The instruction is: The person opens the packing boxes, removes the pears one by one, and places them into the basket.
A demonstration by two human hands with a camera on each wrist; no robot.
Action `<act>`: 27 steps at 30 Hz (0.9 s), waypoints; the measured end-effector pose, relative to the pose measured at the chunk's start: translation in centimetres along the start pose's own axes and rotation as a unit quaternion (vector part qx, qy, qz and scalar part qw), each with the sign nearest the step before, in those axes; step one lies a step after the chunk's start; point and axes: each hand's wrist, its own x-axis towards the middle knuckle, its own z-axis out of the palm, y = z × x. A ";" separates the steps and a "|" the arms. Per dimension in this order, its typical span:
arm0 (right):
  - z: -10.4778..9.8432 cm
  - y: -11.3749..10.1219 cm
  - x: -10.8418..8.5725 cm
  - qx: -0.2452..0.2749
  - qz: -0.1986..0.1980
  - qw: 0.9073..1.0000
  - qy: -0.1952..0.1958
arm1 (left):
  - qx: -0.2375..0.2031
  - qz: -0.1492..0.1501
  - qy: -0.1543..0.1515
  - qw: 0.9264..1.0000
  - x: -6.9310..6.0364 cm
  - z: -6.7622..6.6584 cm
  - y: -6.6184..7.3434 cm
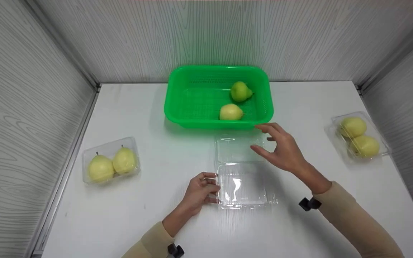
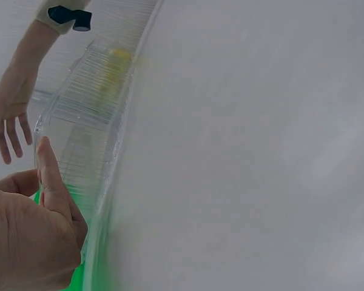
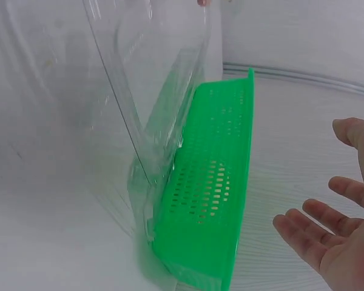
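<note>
An unfolded clear plastic clamshell box (image 1: 242, 184) lies on the table, its lid half (image 1: 240, 148) reaching toward the green basket. My left hand (image 1: 200, 193) pinches the left edge of the box between thumb and fingers; its index finger (image 2: 51, 167) shows along the rim in the left wrist view. Above the lid, near the front rim of the green basket (image 1: 192, 123), my right hand (image 1: 281, 148) hangs with spread fingers and holds nothing. Two pears lie in the basket: a greener pear (image 1: 240, 91) and a yellower pear (image 1: 231, 112).
A closed clear box (image 1: 84, 168) holding two pears lies at the left of the table. Another clear box (image 1: 366, 118) with two pears lies near the right edge. Wood-grain panels (image 1: 131, 39) enclose the back and sides.
</note>
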 end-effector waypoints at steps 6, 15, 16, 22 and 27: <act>0.9 -0.8 -2.6 -0.027 -0.026 0.999 0.016 | 0.001 0.004 0.002 1.000 0.1 0.0 0.0; 3.1 -2.4 -6.2 -0.107 -0.088 0.990 0.021 | -0.001 0.004 0.002 1.000 0.1 0.3 -0.1; 3.4 -2.6 -6.6 -0.114 -0.090 0.989 0.016 | 0.001 0.005 0.001 1.000 0.1 0.4 0.0; 4.8 -2.9 -9.2 -0.162 -0.129 0.978 -0.012 | 0.006 0.001 0.002 1.000 0.1 0.5 0.0; 6.2 -2.7 -10.9 -0.171 -0.168 0.971 -0.011 | 0.003 -0.004 0.002 1.000 0.1 0.7 0.1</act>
